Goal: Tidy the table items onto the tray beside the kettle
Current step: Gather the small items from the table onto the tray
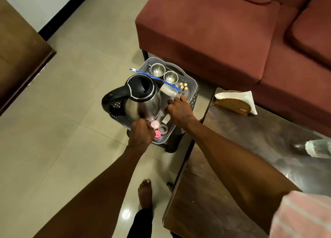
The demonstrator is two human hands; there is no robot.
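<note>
Reaching over the grey tray [192, 87] with both hands. Left hand [141, 135] is curled at the near edge, pinching a pink-capped item [157, 134] — exact grip partly hidden. Right hand [179, 108] hangs over the tray's right side, fingers bent loosely downward; can't tell whether it holds anything. Kettle [141, 98] sits on the tray's left half; two steel cups [164, 72] at the far end, a zip bag [168, 90] and small vials [184, 86] beside them. Napkin holder [234, 103] and plastic bottle [318, 148] are on the table [250, 148].
</note>
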